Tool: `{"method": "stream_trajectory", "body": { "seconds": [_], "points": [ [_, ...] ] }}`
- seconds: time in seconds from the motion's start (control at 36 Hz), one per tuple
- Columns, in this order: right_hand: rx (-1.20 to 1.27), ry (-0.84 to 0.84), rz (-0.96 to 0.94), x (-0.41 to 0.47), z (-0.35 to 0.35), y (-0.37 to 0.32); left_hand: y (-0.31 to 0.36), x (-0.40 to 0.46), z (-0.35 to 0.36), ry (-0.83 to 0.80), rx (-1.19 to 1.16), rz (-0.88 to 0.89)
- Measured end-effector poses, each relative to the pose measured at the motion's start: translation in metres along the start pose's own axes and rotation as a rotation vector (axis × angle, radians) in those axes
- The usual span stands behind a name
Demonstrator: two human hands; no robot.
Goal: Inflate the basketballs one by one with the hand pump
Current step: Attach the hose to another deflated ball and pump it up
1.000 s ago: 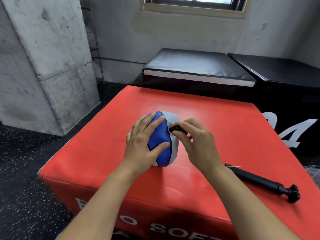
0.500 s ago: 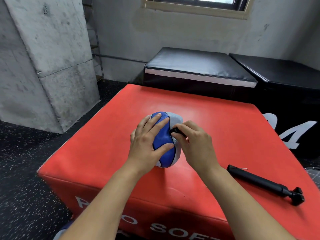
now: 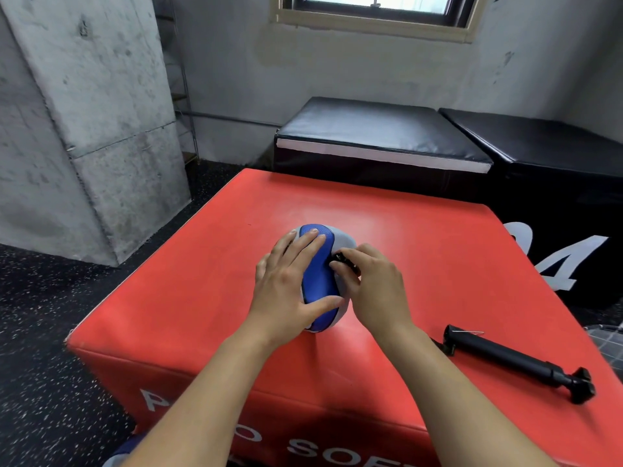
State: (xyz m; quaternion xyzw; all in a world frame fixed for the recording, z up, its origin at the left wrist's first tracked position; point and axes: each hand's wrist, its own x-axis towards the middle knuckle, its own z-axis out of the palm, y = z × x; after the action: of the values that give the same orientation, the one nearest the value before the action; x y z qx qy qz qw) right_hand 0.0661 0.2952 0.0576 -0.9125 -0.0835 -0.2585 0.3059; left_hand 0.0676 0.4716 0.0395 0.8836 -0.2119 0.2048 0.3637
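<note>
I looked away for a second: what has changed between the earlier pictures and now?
Hardly anything. The right hand still pinches the small black fitting against the blue-and-grey ball, and the left hand still steadies it. The hand pump stays untouched on the red box.

Both hands (image 3: 286, 284) on blue-grey basketball (image 3: 320, 281)

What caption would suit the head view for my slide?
Left hand steadies a blue-and-grey ball on the red box; right hand pinches a small black fitting; pump lies aside.
</note>
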Motion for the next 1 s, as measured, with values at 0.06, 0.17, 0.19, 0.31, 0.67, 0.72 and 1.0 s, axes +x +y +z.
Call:
{"method": "stream_trajectory", "body": {
  "seconds": [0.06, 0.17, 0.19, 0.31, 0.67, 0.72, 1.0],
  "points": [
    [0.158, -0.023, 0.032, 0.0, -0.001, 0.004, 0.001, -0.001, 0.0, 0.011, 0.011, -0.002],
    [0.237, 0.011, 0.002, -0.006, -0.007, 0.005, 0.004, -0.003, -0.001, 0.027, 0.032, -0.001],
    [0.234, 0.023, -0.008, -0.007, -0.008, 0.004, 0.005, -0.003, -0.002, 0.033, 0.035, -0.001],
    [0.226, 0.061, -0.042, -0.007, -0.006, 0.001, 0.002, -0.003, -0.004, 0.038, 0.031, -0.019],
    [0.4, 0.081, 0.002, -0.005, -0.013, -0.014, -0.007, -0.003, -0.003, 0.114, -0.003, -0.024],
    [0.44, 0.092, 0.031, -0.006, -0.015, -0.013, -0.005, -0.001, -0.002, 0.138, -0.03, -0.039],
    [0.583, 0.05, 0.112, -0.006, -0.013, 0.001, 0.001, 0.005, 0.009, 0.232, -0.132, -0.109]
  ]
}}
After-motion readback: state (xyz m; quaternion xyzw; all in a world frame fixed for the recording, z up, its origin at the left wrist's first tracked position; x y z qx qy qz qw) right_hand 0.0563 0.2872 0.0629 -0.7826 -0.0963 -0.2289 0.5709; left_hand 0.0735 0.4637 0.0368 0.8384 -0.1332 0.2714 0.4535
